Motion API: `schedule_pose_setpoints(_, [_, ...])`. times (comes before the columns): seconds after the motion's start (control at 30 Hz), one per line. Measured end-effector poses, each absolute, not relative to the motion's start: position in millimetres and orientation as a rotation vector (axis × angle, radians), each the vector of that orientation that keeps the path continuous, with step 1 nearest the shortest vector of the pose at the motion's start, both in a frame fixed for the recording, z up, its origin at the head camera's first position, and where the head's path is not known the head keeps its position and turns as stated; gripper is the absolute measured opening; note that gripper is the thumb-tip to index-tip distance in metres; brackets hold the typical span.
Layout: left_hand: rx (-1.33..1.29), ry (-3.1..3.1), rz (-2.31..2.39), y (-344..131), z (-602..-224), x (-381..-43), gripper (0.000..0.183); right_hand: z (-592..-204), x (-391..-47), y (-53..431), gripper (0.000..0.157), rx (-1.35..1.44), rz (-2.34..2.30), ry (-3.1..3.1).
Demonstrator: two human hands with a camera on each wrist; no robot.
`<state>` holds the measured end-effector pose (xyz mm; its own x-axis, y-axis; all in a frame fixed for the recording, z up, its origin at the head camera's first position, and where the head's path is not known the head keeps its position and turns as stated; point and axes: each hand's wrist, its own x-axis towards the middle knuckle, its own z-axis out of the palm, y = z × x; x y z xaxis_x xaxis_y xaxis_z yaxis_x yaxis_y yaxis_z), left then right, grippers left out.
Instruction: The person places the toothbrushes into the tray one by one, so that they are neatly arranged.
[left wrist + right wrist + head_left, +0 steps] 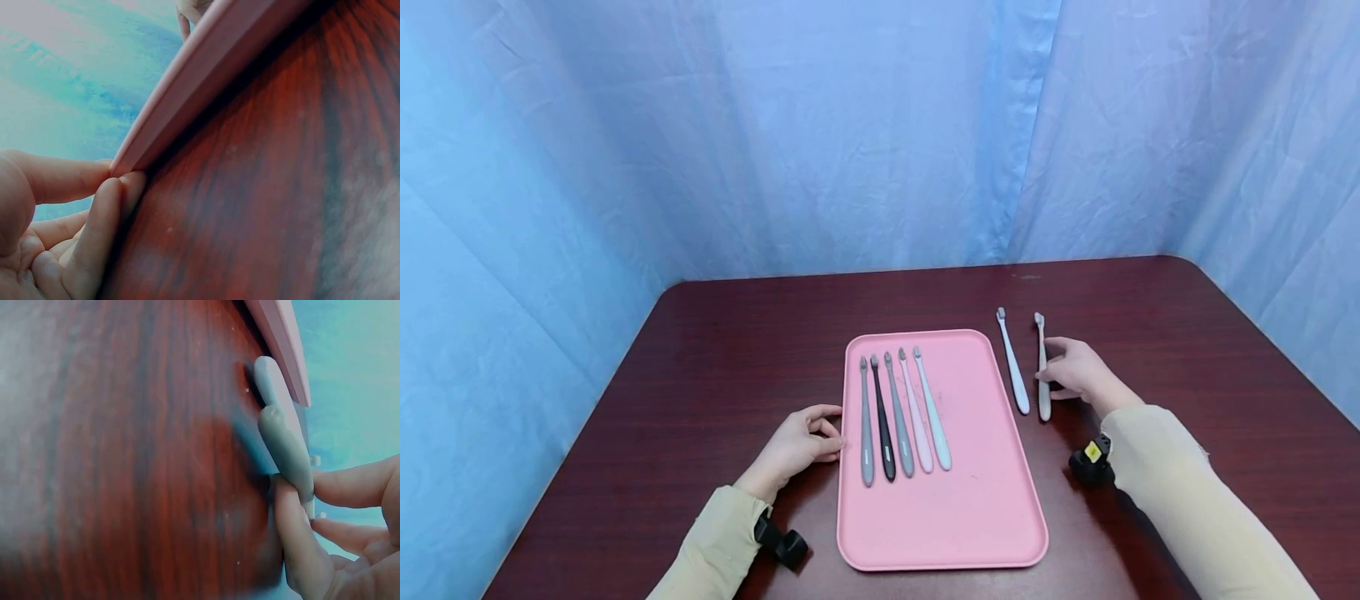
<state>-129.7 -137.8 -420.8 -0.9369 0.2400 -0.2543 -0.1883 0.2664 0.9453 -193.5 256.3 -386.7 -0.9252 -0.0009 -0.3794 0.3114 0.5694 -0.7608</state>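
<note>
My left hand (797,446) pinches the left rim of a pink tray (943,533) between thumb and fingers; the left wrist view shows the fingertips (107,187) at the rim's edge. On the tray several toothbrushes lie side by side, heads away from me: two grey, one black (882,421), one pink (916,412) and one mint green (933,412). Right of the tray, my right hand (1078,371) pinches a beige-grey toothbrush (1044,400) by its handle. A white toothbrush (1013,367) lies on the table between that one and the tray.
The dark red wooden table (722,358) carries everything. Pale blue curtains (850,142) hang behind it and along both sides. A black wrist camera (782,542) sits on the left sleeve, another wrist camera (1090,462) on the right.
</note>
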Motion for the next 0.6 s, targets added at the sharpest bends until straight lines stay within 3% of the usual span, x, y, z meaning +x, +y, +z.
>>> schedule_pose_setpoints(0.6, [0.056, 2.192, 1.714, -138.4, -420.9, -129.9, 0.049, -387.3, -189.5, 263.1, 0.073, 0.258, -1.432, 2.419])
